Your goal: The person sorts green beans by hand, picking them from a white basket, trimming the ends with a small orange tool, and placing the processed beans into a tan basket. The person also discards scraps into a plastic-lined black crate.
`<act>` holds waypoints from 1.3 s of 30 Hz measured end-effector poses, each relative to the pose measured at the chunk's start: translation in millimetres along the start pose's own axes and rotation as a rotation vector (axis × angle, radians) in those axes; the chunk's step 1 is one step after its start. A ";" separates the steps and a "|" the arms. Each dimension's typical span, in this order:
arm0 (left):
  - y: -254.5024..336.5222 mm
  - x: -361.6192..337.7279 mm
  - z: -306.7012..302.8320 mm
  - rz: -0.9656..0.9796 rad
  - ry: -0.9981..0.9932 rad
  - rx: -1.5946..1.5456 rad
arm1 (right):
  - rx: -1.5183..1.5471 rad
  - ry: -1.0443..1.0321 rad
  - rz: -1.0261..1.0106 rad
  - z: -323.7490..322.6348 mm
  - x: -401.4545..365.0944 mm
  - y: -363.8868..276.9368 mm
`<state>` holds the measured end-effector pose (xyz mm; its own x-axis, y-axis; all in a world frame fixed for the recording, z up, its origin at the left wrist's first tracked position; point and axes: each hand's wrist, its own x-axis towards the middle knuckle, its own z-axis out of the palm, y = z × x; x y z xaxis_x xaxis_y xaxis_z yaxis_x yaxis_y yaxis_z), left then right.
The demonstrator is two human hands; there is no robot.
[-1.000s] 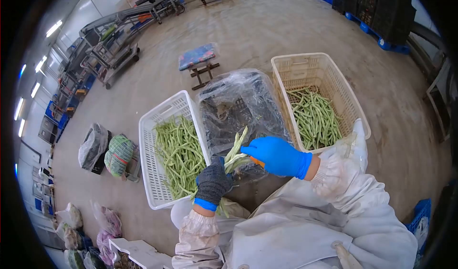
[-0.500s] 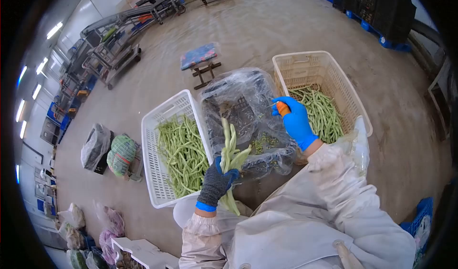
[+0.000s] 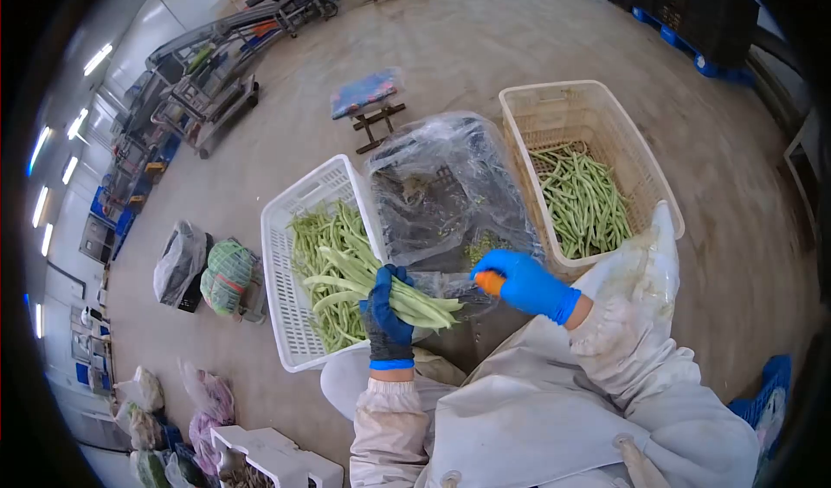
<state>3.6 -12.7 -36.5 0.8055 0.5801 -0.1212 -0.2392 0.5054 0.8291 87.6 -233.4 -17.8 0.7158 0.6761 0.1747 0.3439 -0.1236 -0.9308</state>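
Note:
My left hand (image 3: 389, 317), in a dark grey and blue glove, is closed around a bunch of long green beans (image 3: 428, 305). The bunch lies nearly level over the right side of a white crate (image 3: 275, 315), which holds more green beans (image 3: 333, 224). Closed on an orange-handled tool (image 3: 490, 282), my right hand (image 3: 530, 285) wears a blue glove and is just right of the bunch's ends. The tool's working end cannot be made out. Beneath and beyond my hands is a dark crate lined with clear plastic (image 3: 450, 163), with small green bits inside.
At right, a beige crate (image 3: 645, 146) holds green beans (image 3: 584, 204). Past the crates stands a small stool with a blue top (image 3: 363, 93). A green net sack (image 3: 228, 276) and a bagged black crate (image 3: 180, 267) sit at left. Conveyor machinery (image 3: 212, 73) lines the back left.
The bunch in my left hand has swung from upright to nearly level. My right hand has moved down and toward me with the orange-handled tool, closer to the bunch.

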 end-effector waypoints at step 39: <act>-1.7 4.3 3.5 0.217 0.304 0.153 | -0.100 -0.235 0.067 39.2 14.1 -12.3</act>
<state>9.4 -13.3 -36.5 0.5426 0.8369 -0.0718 -0.2839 0.2632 0.9220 69.6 -193.9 -16.4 0.5825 0.8125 0.0235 0.3674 -0.2374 -0.8992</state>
